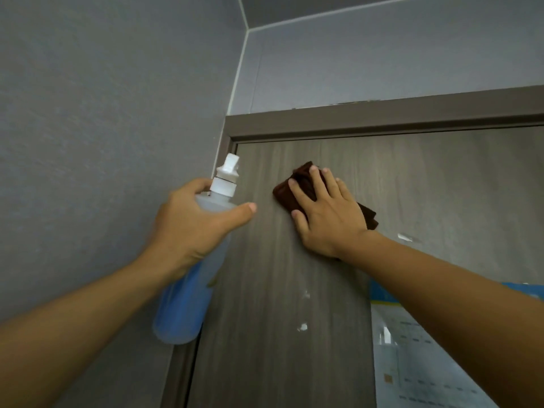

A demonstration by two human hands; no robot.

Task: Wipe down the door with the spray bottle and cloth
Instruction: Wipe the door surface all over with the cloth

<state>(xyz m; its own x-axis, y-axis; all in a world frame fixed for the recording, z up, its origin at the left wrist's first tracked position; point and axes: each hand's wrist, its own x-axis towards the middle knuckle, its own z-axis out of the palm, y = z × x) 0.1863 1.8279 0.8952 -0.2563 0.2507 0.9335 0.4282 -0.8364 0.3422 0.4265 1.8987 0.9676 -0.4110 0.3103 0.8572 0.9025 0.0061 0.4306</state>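
The door point(294, 260) has a grey-brown wood-grain face, smooth with a dull sheen, marked by a few white scuffs or scraps (which, I cannot tell). Its frame point(382, 116) is plain brown and matt. The cloth point(287, 194) is dark brown, soft and napped, bunched in folds. The spray bottle point(188, 295) is translucent plastic, cloudy over blue liquid, with an opaque white plastic nozzle. The wall point(88, 113) on the left looks finely textured and matt. A glossy printed sheet point(412, 348) lies on the door at right.
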